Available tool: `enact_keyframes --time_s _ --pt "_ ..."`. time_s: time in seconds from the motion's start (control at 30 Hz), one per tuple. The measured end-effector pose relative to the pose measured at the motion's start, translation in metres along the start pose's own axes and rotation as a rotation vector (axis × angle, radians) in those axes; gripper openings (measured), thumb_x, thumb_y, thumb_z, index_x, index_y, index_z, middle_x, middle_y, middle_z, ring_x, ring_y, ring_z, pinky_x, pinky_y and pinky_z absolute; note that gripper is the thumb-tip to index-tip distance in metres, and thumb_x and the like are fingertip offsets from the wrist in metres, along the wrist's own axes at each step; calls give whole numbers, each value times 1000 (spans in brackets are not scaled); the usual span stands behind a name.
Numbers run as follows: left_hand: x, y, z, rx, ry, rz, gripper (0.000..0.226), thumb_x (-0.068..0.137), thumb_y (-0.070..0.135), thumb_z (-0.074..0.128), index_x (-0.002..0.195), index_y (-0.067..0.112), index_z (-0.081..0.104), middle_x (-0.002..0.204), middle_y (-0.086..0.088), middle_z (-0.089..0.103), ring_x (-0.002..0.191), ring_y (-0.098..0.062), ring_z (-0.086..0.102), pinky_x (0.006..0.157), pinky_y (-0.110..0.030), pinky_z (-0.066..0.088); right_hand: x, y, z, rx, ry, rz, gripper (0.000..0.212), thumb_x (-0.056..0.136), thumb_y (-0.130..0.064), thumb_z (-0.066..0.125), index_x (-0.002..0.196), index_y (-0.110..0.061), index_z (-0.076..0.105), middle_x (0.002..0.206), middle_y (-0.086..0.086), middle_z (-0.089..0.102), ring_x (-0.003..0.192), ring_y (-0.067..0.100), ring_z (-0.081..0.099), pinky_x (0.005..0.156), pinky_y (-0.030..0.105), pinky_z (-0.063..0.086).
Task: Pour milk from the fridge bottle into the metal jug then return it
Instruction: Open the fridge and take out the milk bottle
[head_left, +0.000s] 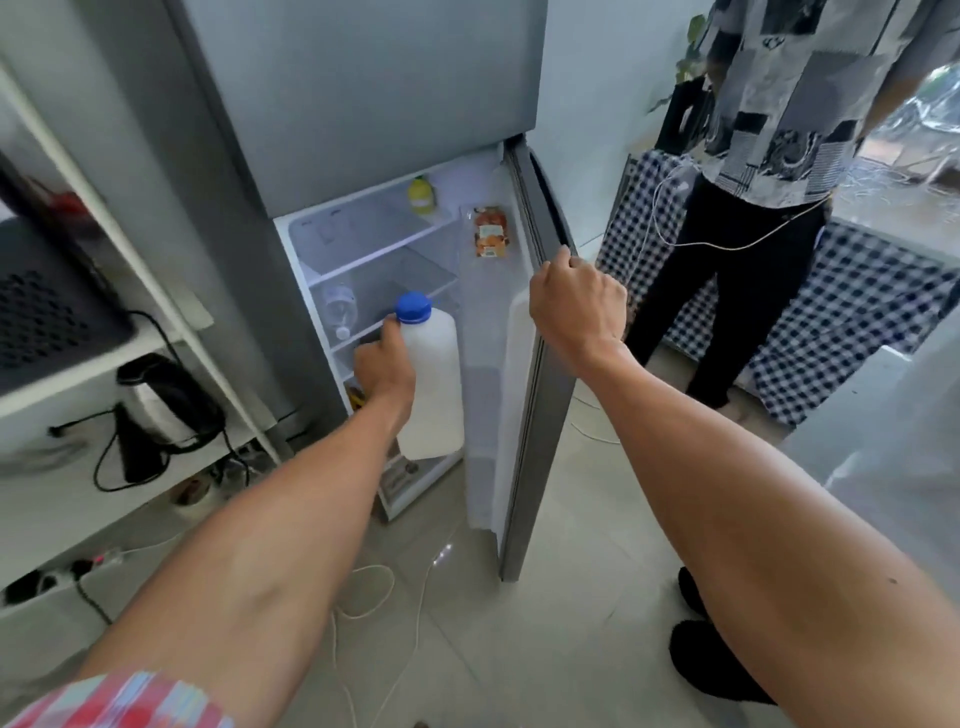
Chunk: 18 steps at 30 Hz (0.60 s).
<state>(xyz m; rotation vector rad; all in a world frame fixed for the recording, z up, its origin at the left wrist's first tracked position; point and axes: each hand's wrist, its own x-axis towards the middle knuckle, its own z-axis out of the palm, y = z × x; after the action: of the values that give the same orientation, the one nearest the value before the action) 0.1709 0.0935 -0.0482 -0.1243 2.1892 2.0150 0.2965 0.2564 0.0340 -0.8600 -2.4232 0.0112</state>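
A white milk bottle (434, 379) with a blue cap (413, 306) hangs upright in front of the open lower fridge compartment (379, 270). My left hand (384, 366) grips it by the handle on its left side. My right hand (576, 306) is closed on the edge of the open fridge door (540, 364), holding it ajar. No metal jug shows in this view.
Fridge shelves hold a yellow-capped bottle (423, 195) and a lying clear bottle (340, 306); an orange carton (490, 232) sits in the door. A kettle (161, 400) stands on white shelving at left. A person (769, 208) stands right beside a checked cloth. Cables cross the floor.
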Motion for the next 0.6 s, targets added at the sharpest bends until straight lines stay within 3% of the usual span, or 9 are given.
enact_keyframes --time_s 0.13,0.2,0.3,0.43,0.53,0.6 --pt "28 7 -40 24 15 20 43 92 47 52 79 7 61 85 -11 66 76 -27 60 66 -35 48 -9 -46 15 65 80 -76 31 103 -32 40 94 -9 58 77 10 70 66 34 67 61 33 31" --pt "38 9 -58 12 51 27 45 92 46 55 70 7 57 74 -7 62 67 -23 56 56 -31 42 -12 -69 22 89 37 -115 43 106 -44 39 108 -6 60 87 11 72 78 35 70 62 36 40" --pt "48 14 -83 -6 108 26 49 91 48 57 60 10 54 63 -2 57 57 -20 53 52 -30 39 -14 -96 31 114 -43 -179 56 108 -53 39 130 -5 56 110 12 72 104 35 69 81 43 52" --pt "63 24 -109 -36 143 -1 49 88 52 58 67 8 59 65 -2 60 54 -18 55 47 -26 38 -12 -124 47 202 -116 -275 63 110 -44 42 154 1 39 150 17 56 139 34 52 105 46 47" --pt "73 31 -125 -65 177 0 47 87 52 58 68 8 59 64 -2 61 55 -20 56 50 -26 40 -3 -145 66 248 -170 -344 64 112 -39 39 160 2 31 162 18 42 153 32 35 118 45 39" --pt "81 36 -133 -50 223 8 48 89 51 57 67 8 58 65 -4 60 58 -23 55 56 -30 42 4 -158 80 244 -203 -409 56 112 -31 39 156 4 36 163 20 39 157 34 26 122 46 34"
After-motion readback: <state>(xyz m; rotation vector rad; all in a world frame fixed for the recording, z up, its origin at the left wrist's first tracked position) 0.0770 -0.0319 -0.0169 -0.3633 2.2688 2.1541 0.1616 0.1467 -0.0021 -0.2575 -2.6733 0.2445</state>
